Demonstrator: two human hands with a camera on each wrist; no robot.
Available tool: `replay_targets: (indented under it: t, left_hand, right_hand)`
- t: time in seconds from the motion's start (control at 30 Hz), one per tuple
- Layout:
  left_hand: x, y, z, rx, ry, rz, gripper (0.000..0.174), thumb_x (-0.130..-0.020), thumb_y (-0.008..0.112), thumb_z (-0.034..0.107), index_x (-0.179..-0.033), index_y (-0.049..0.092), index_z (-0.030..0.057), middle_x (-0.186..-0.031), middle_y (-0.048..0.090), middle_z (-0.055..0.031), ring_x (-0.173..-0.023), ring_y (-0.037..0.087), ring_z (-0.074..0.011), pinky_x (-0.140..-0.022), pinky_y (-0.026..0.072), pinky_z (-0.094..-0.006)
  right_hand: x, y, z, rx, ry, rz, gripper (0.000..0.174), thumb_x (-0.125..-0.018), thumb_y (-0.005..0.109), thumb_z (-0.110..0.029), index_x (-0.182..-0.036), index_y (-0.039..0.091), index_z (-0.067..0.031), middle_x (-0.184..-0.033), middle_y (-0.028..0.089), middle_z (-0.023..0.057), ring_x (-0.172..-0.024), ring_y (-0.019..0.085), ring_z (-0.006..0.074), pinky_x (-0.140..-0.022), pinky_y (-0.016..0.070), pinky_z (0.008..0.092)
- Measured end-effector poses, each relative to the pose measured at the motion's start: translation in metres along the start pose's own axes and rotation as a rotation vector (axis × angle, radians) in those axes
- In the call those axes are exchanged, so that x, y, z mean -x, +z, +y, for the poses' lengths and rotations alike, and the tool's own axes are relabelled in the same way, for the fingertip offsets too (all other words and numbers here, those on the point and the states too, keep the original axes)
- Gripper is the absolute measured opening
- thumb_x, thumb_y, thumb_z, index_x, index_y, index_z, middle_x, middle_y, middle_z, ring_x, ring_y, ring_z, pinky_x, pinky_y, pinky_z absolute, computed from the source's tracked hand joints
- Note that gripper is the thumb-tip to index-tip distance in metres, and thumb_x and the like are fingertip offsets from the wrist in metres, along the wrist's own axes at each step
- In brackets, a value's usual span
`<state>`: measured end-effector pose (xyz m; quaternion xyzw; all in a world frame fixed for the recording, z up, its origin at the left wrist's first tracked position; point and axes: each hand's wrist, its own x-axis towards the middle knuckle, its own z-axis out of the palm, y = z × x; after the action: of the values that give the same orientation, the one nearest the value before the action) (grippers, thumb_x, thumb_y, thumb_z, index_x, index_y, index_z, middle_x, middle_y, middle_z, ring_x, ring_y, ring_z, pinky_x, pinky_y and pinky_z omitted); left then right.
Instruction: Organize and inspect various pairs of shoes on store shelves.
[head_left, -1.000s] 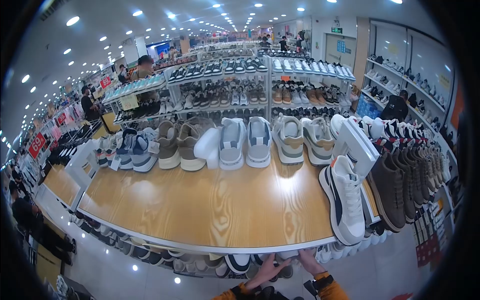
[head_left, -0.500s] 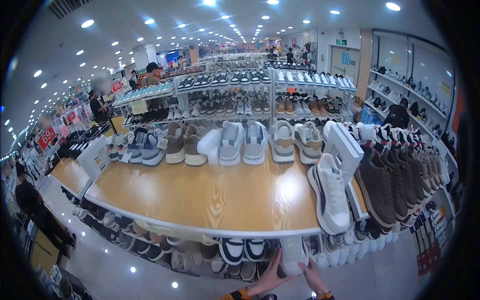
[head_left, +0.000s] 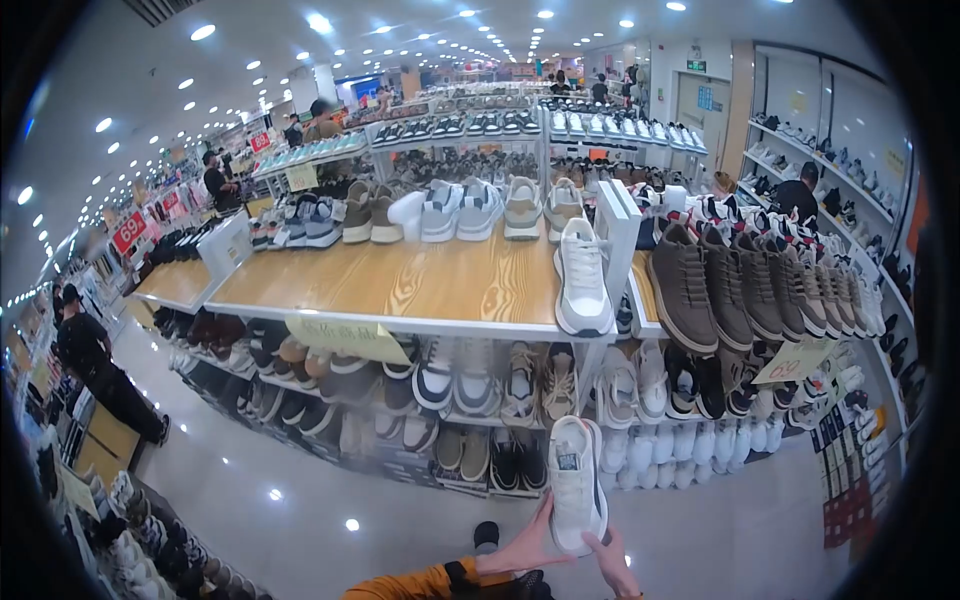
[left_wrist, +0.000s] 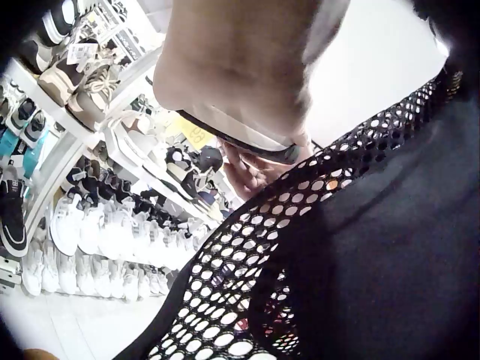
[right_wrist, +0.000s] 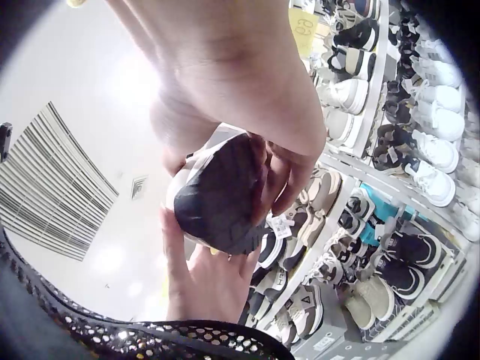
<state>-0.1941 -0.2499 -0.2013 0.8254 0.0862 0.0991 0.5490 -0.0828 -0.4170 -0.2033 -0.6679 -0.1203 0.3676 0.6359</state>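
Note:
Both hands hold a white sneaker (head_left: 575, 490) with a dark stripe along its side, toe towards the person, out in front of the display. My left hand (head_left: 530, 545) grips its left side. At the toe end, my right hand (head_left: 612, 565) grips the right side, thumb near the upper. The right wrist view shows the sneaker's dark sole (right_wrist: 221, 195) between the right hand (right_wrist: 240, 82) above and the left hand (right_wrist: 214, 285) below. In the left wrist view, the left hand (left_wrist: 225, 60) covers much of the shoe.
A wooden display top (head_left: 380, 285) bears a row of shoes and another white sneaker (head_left: 583, 280) at its right corner. Lower shelves below hold several pairs, such as white-and-black sneakers (head_left: 455, 375). Brown boots (head_left: 690, 290) stand right. A person in black (head_left: 90, 350) stands left.
The sneaker, hidden at first under the display's edge, has come out towards the person in both hands. The head view has tilted down, showing more lower shelves and floor.

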Motion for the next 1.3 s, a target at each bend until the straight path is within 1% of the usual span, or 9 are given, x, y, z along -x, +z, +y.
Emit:
replay_targets:
  t: [0.2, 0.3, 0.4, 0.53, 0.6, 0.7, 0.93, 1.03, 1.3]
  left_hand:
    - [0.018, 0.004, 0.015, 0.096, 0.058, 0.086, 0.129, -0.068, 0.082, 0.049, -0.149, -0.004, -0.0051, -0.155, 0.004, -0.0271, -0.146, 0.008, -0.0366, -0.118, 0.0148, -0.0418]
    - [0.021, -0.008, 0.023, 0.023, 0.118, 0.181, 0.126, -0.068, 0.083, 0.047, -0.149, 0.001, -0.0039, -0.155, 0.006, -0.0266, -0.145, 0.013, -0.0375, -0.117, 0.0199, -0.0434]
    - [0.018, -0.021, 0.017, -0.123, 0.258, 0.314, 0.123, -0.067, 0.084, 0.046, -0.149, 0.008, -0.0028, -0.154, 0.008, -0.0293, -0.144, 0.016, -0.0397, -0.115, 0.0245, -0.0440]
    - [0.003, -0.058, 0.015, -0.239, 0.286, 0.392, 0.119, -0.063, 0.086, 0.047, -0.148, 0.018, -0.0013, -0.151, 0.011, -0.0340, -0.142, 0.016, -0.0451, -0.112, 0.0276, -0.0475]
    - [-0.012, -0.079, 0.002, -0.240, 0.595, 0.603, 0.116, -0.064, 0.085, 0.049, -0.148, 0.020, 0.0020, -0.151, 0.014, -0.0340, -0.140, 0.022, -0.0468, -0.110, 0.0296, -0.0500]
    - [-0.043, -0.127, 0.002, -0.286, 0.591, 0.643, 0.112, -0.065, 0.084, 0.048, -0.148, 0.023, 0.0046, -0.150, 0.017, -0.0345, -0.138, 0.026, -0.0482, -0.109, 0.0314, -0.0514]
    - [-0.114, -0.227, 0.026, -0.326, 0.494, 0.510, 0.098, -0.075, 0.077, 0.044, -0.146, 0.028, 0.0002, -0.151, 0.022, -0.0313, -0.139, 0.026, -0.0464, -0.111, 0.0274, -0.0488]
    - [-0.137, -0.257, 0.047, -0.353, 0.475, 0.451, 0.091, -0.079, 0.074, 0.039, -0.147, 0.026, -0.0002, -0.151, 0.022, -0.0290, -0.139, 0.027, -0.0446, -0.111, 0.0278, -0.0466]
    - [-0.181, -0.287, 0.053, -0.530, 0.398, 0.374, 0.078, -0.083, 0.071, 0.035, -0.146, 0.035, 0.0097, -0.150, 0.024, -0.0299, -0.132, 0.037, -0.0454, -0.105, 0.0368, -0.0448]
  right_hand:
    - [0.012, -0.001, -0.005, 0.011, -0.065, -0.050, 0.047, -0.086, 0.069, -0.012, -0.126, 0.051, 0.0045, -0.117, 0.063, 0.0114, -0.108, 0.058, 0.0186, -0.095, 0.0442, 0.0319]
    - [0.007, 0.011, -0.020, -0.038, -0.072, -0.106, 0.060, -0.082, 0.076, -0.019, -0.130, 0.047, 0.0037, -0.120, 0.060, 0.0109, -0.107, 0.058, 0.0174, -0.093, 0.0454, 0.0304]
    - [-0.002, 0.029, -0.048, -0.134, -0.137, -0.203, 0.061, -0.081, 0.076, -0.012, -0.132, 0.045, 0.0042, -0.121, 0.060, 0.0108, -0.109, 0.058, 0.0172, -0.095, 0.0456, 0.0312]
    - [-0.028, 0.053, -0.083, -0.072, -0.263, -0.376, 0.065, -0.081, 0.076, -0.008, -0.135, 0.041, 0.0037, -0.127, 0.055, 0.0120, -0.114, 0.055, 0.0168, -0.099, 0.0433, 0.0316]
    - [-0.052, 0.069, -0.092, -0.079, -0.286, -0.403, 0.065, -0.081, 0.075, -0.008, -0.136, 0.041, 0.0038, -0.128, 0.054, 0.0120, -0.115, 0.054, 0.0167, -0.100, 0.0426, 0.0313]
    - [-0.087, 0.104, -0.119, -0.117, -0.294, -0.377, 0.065, -0.083, 0.073, -0.007, -0.137, 0.040, 0.0038, -0.129, 0.054, 0.0117, -0.116, 0.053, 0.0163, -0.101, 0.0415, 0.0308]
    - [-0.154, 0.170, -0.184, -0.236, -0.277, -0.240, 0.051, -0.097, 0.056, -0.021, -0.138, 0.039, 0.0027, -0.128, 0.054, 0.0093, -0.114, 0.053, 0.0145, -0.100, 0.0403, 0.0294]
    - [-0.173, 0.182, -0.192, -0.495, -0.230, -0.252, 0.047, -0.101, 0.049, -0.025, -0.137, 0.038, 0.0023, -0.127, 0.054, 0.0094, -0.112, 0.055, 0.0158, -0.100, 0.0414, 0.0301]
    - [-0.201, 0.188, -0.184, -0.291, -0.258, -0.238, 0.040, -0.104, 0.040, -0.030, -0.129, 0.042, -0.0002, -0.121, 0.056, 0.0097, -0.108, 0.059, 0.0198, -0.097, 0.0451, 0.0364]
